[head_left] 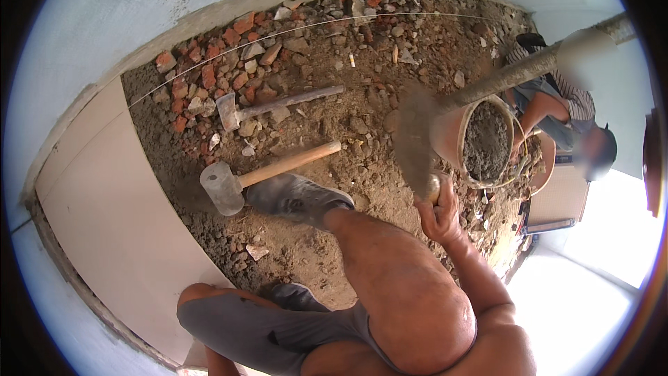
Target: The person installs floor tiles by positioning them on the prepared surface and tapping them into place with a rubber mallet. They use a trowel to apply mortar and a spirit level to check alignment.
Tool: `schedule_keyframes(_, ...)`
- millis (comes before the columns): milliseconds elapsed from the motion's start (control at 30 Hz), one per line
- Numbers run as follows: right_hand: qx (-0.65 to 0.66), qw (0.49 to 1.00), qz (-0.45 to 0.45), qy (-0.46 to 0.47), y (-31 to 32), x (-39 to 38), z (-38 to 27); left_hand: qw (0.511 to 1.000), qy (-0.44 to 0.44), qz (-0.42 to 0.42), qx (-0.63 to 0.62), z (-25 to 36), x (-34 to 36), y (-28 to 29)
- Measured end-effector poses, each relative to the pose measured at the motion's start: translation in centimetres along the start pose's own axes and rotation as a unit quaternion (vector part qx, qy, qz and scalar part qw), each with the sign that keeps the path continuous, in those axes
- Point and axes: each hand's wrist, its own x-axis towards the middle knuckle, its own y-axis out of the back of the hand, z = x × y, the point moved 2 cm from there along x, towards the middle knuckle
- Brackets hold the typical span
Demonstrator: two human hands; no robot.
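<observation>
My right hand (441,217) is closed around the rounded handle of a trowel, just left of the bucket. The trowel's broad grey-brown blade (417,141) points away from me and is smeared by motion. Beside it, a bucket (449,138) holds wet grey mortar (487,141). Of my left arm only a bit shows at the lower edge; the hand is out of sight. A mallet (223,188) with a pale head and wooden handle lies by my shoe. Farther off, a hammer (228,111) with a flared metal head rests on the rubble.
Broken bricks and stones (243,63) cover the far ground, crossed by a taut string (306,26). Large pale tiles (115,216) lie at left along the wall. A long pole (529,69) slants over the bucket. Another person (557,90) crouches at the right.
</observation>
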Motion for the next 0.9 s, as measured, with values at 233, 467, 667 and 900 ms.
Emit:
schedule_keyframes(233,-0.106,0.908,-0.106,-0.39,-1.8,0.2,6.2,0.999,0.003,0.019,-0.039,-1.6,-0.8,1.2)
schedule_keyframes(467,0.009,0.992,-0.117,-0.055,-4.6,7.1,-1.9,0.996,-0.01,0.031,-0.084,-3.7,-2.2,2.5)
schedule_keyframes(667,-0.1,0.882,-0.375,0.268,-13.0,14.6,-12.9,0.991,-0.107,-0.001,-0.083,-2.7,-5.2,1.4)
schedule_keyframes(900,-0.202,0.694,-0.598,0.347,-23.6,11.9,-28.4,0.976,-0.186,0.051,-0.098,-6.4,-5.9,0.6)
